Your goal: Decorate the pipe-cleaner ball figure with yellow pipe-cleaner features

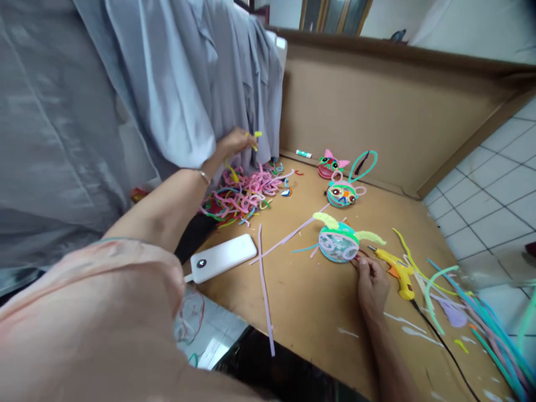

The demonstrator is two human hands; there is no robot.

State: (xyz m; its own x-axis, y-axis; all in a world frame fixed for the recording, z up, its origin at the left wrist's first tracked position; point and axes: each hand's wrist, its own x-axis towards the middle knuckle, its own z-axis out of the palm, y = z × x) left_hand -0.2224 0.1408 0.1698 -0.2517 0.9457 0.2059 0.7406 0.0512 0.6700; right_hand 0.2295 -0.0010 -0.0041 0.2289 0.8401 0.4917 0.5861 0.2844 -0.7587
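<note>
Tabletop [318, 312]: craft ball [338, 243] touching right hand [371, 285].

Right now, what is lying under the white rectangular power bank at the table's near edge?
The white rectangular power bank lies flat on the brown cardboard tabletop, its left end overhanging the edge. A lilac pipe cleaner passes beside it, not beneath. Whatever its body covers is hidden.
</note>
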